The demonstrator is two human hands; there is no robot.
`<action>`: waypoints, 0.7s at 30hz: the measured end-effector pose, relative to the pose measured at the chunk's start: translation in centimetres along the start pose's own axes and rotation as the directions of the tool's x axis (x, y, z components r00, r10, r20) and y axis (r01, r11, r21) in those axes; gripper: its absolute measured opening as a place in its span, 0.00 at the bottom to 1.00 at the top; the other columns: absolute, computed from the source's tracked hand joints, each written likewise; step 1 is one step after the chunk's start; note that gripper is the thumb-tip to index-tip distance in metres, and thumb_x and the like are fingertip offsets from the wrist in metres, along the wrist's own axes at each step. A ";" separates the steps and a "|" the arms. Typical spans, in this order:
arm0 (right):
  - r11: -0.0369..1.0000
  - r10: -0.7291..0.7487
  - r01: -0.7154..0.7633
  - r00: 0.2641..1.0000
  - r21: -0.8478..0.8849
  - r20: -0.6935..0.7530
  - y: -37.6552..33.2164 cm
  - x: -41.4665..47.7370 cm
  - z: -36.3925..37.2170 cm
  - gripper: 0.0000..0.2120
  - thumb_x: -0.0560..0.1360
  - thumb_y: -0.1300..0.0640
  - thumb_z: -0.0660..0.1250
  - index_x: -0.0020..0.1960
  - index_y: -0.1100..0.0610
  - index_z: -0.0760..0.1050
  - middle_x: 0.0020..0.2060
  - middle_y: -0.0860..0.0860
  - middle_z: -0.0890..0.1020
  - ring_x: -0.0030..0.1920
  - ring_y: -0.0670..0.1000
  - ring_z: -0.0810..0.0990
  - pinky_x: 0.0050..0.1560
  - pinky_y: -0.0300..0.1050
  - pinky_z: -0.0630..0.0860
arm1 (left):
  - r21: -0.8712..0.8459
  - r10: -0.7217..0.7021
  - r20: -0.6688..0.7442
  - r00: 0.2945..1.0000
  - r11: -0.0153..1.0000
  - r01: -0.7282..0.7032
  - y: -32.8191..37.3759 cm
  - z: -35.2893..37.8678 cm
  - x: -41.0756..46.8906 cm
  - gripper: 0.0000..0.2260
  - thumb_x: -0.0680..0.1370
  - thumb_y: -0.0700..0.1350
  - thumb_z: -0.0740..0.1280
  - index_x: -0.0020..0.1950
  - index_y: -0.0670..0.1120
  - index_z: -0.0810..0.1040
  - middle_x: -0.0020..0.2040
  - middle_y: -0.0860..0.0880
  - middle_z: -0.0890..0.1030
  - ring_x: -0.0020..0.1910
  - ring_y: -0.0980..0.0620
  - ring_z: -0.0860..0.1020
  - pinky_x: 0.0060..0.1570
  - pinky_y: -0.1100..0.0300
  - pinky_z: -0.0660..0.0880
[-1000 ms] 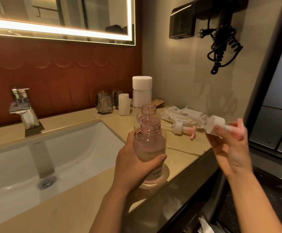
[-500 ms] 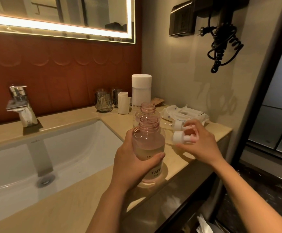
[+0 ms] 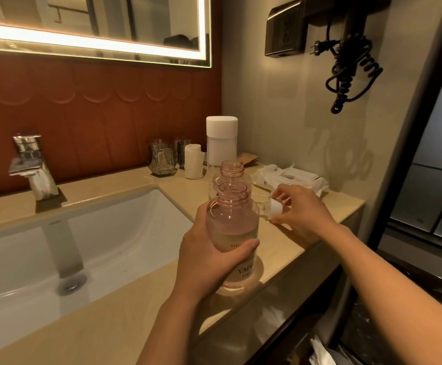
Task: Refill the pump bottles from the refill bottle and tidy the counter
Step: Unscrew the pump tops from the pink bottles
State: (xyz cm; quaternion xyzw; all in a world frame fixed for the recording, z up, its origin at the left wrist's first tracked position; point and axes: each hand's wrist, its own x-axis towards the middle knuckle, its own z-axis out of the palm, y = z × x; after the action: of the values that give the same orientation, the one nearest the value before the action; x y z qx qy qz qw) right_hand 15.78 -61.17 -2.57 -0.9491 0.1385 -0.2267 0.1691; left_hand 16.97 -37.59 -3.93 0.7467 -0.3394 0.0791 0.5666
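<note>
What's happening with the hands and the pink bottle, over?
Left hand grips front pink bottle, neck open, part full. Right hand pinches white pump head by the counter. Second open bottle close behind.

Washroom fittings: basin, mirror, dryer.
A chrome faucet (image 3: pixel 31 167) stands behind the white sink (image 3: pixel 135 233), under a lit mirror (image 3: pixel 96 22). Glass tumblers (image 3: pixel 162 160) sit by the red wall, a wipes packet (image 3: pixel 293 177) lies near the corner, and a coiled dryer cord (image 3: pixel 351 72) hangs beside a wall socket (image 3: pixel 284 35).

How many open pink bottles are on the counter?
2. The front bottle stands near the counter edge, gripped by the left hand; the rear bottle stands directly behind it, partly hidden.
</note>
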 end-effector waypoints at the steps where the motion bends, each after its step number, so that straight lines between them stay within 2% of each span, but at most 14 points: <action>1: 1.000 0.009 -0.009 1.000 -0.010 0.015 0.0 0.0 -0.3 0.21 0.62 0.53 0.79 0.51 0.47 0.74 0.50 0.47 0.79 0.48 0.48 0.77 0.47 0.48 0.78 | 0.002 0.000 0.000 1.000 1.000 0.000 0.0 0.0 0.0 0.31 0.54 0.69 0.69 0.54 0.70 0.62 0.47 0.74 0.71 0.48 0.74 0.73 0.47 0.70 0.72; 8: 0.985 0.122 -0.108 0.988 -0.131 0.099 0.7 -0.6 -2.6 0.23 0.60 0.51 0.79 0.52 0.45 0.74 0.50 0.44 0.79 0.49 0.48 0.77 0.48 0.51 0.77 | 0.021 0.012 0.006 1.000 1.000 -0.012 0.0 0.1 0.1 0.31 0.55 0.70 0.69 0.54 0.70 0.62 0.49 0.72 0.71 0.50 0.69 0.73 0.52 0.63 0.75; 14: 0.958 0.201 -0.176 0.975 -0.226 0.092 1.3 -1.1 -3.6 0.25 0.60 0.46 0.77 0.55 0.44 0.75 0.52 0.45 0.80 0.50 0.50 0.77 0.50 0.53 0.78 | 0.016 0.010 0.013 1.000 1.000 -0.010 0.0 0.0 0.0 0.31 0.54 0.70 0.69 0.54 0.70 0.61 0.49 0.73 0.70 0.50 0.70 0.72 0.52 0.65 0.74; 18: 0.968 0.142 -0.131 0.989 -0.213 0.038 0.1 -1.4 -2.2 0.23 0.65 0.44 0.75 0.59 0.47 0.76 0.53 0.48 0.80 0.51 0.51 0.77 0.49 0.51 0.77 | 0.020 0.007 0.011 1.000 1.000 -0.007 -0.1 0.0 0.0 0.31 0.54 0.70 0.69 0.54 0.72 0.61 0.49 0.74 0.70 0.49 0.71 0.72 0.50 0.67 0.73; 21: 0.975 0.048 -0.054 0.998 -0.215 -0.031 -0.9 -1.2 -0.3 0.22 0.72 0.45 0.70 0.63 0.51 0.74 0.57 0.50 0.78 0.56 0.52 0.75 0.52 0.49 0.75 | 0.012 -0.005 0.006 1.000 1.000 0.004 -0.1 0.1 0.0 0.31 0.54 0.70 0.69 0.53 0.73 0.61 0.47 0.76 0.70 0.48 0.73 0.72 0.49 0.69 0.72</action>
State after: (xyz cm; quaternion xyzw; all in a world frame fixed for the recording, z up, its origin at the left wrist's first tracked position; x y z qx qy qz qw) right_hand 14.79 -59.99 -2.45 -0.9550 0.1886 -0.2181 0.0693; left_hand 17.01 -37.63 -4.00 0.7511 -0.3390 0.0777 0.5612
